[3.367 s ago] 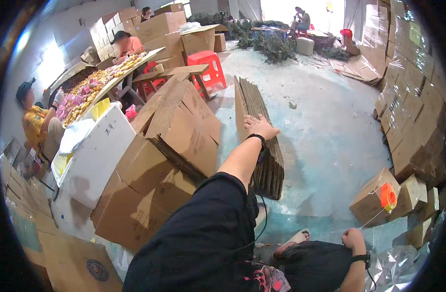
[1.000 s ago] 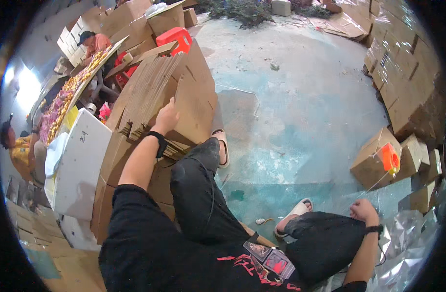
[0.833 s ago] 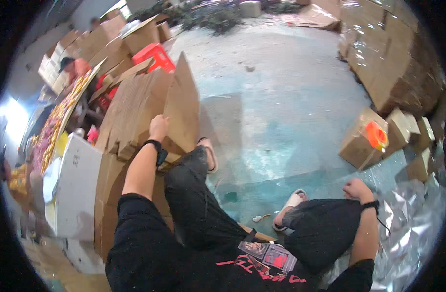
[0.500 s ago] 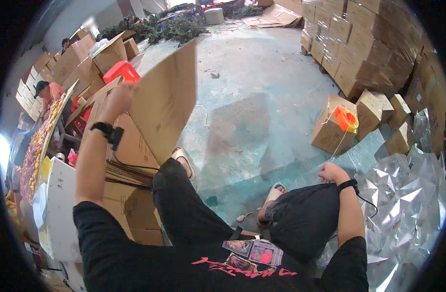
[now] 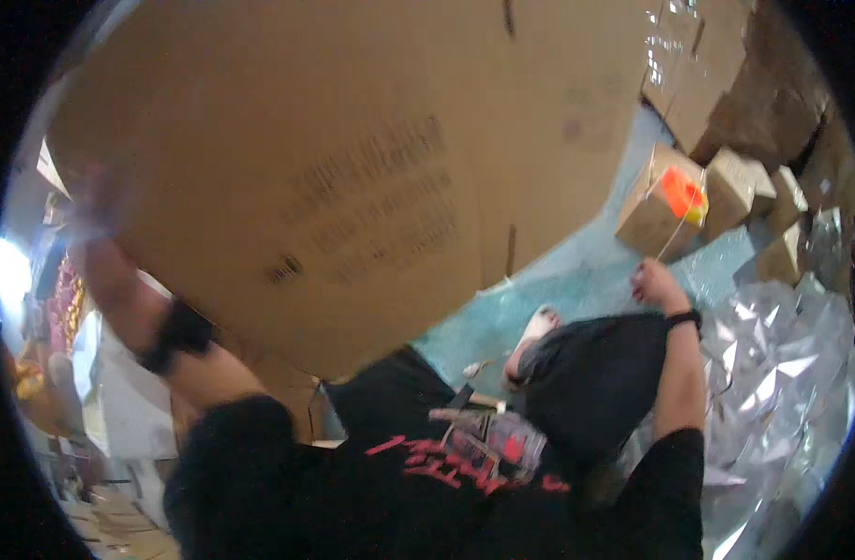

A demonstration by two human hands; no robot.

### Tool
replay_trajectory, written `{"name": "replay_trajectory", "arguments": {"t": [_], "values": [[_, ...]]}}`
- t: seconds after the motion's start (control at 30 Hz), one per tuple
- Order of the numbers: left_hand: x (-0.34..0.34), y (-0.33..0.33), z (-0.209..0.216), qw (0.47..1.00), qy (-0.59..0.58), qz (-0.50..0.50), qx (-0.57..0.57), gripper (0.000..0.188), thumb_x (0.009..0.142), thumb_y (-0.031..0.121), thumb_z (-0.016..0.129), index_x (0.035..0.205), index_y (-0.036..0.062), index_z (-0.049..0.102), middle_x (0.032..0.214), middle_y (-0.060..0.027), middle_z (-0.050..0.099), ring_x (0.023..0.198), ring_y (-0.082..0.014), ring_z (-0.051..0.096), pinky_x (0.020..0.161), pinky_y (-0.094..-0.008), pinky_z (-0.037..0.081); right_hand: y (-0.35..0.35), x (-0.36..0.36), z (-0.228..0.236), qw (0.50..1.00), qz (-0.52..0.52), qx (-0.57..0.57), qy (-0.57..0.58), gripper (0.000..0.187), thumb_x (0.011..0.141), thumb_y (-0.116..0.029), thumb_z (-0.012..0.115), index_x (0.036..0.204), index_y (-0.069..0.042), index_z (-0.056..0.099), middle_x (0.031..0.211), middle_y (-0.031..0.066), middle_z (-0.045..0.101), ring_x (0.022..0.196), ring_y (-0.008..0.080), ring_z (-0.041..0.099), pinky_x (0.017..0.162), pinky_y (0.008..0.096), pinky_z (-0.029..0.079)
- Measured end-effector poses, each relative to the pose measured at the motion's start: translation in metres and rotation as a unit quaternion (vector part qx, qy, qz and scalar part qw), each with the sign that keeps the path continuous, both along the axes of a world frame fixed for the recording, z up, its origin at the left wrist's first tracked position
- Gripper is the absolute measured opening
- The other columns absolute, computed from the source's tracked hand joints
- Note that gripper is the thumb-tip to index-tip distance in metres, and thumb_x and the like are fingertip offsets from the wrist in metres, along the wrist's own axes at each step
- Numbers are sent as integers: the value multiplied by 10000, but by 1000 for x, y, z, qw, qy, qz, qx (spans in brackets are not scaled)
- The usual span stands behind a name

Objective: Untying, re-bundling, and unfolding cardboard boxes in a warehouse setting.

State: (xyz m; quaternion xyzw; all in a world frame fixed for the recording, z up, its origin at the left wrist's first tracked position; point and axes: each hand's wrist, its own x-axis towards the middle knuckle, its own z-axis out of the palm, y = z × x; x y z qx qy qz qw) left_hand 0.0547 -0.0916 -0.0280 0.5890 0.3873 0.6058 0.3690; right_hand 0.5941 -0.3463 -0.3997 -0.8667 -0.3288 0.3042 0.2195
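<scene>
A large flattened cardboard box [image 5: 381, 196], printed with dark marks, is raised in front of me and covers much of the upper view. My left hand [image 5: 96, 201], smeared by motion, grips it at its left edge. On the right, above my knee, my right hand [image 5: 660, 283] is closed on a thin pale strand [image 5: 674, 241]. That strand runs up to an orange and yellow ring-shaped thing [image 5: 684, 193], which rests against a small brown carton [image 5: 649, 219]; its exact kind is blurred.
Tall wrapped cartons [image 5: 698, 56] stand at the back right, with more small cartons [image 5: 730, 191] below them. Shiny clear plastic sheeting [image 5: 772, 373] heaps up at my right. A white panel [image 5: 133, 401] stands at my left. The raised cardboard hides most of the floor.
My left hand has lifted the flattened box from the stack at left and swung it across in front of me. My right hand has risen slightly and shifted a little right.
</scene>
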Motion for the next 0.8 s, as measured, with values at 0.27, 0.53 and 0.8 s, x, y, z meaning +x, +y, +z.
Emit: {"name": "replay_trajectory", "arguments": {"t": [0.27, 0.53, 0.8], "values": [[37, 72, -136, 932, 36, -360, -22, 434, 1030, 313, 546, 1379, 54, 531, 1290, -168, 618, 1185, -244, 598, 926, -364, 518, 37, -39, 57, 958, 20, 272, -95, 337, 916, -99, 639, 1237, -23, 576, 753, 87, 627, 660, 156, 614, 589, 324, 498], [137, -79, -261, 672, 298, -662, -148, 781, 908, 279, 724, 1533, 64, 310, 1472, -182, 478, 1315, -292, 523, 1038, -431, 459, 38, -71, 81, 973, 71, 184, -118, 421, 895, -244, 702, 1243, -25, 610, 859, 166, 711, 689, 269, 684, 670, 368, 540], [256, -36, -263, 838, 275, -462, -86, 465, 921, 334, 698, 1204, -27, 622, 1049, -162, 728, 901, -249, 728, 752, -350, 570, 36, -56, 61, 987, 100, 32, -120, 433, 877, -249, 692, 1238, -23, 611, 878, 160, 701, 708, 266, 682, 656, 385, 552]]}}
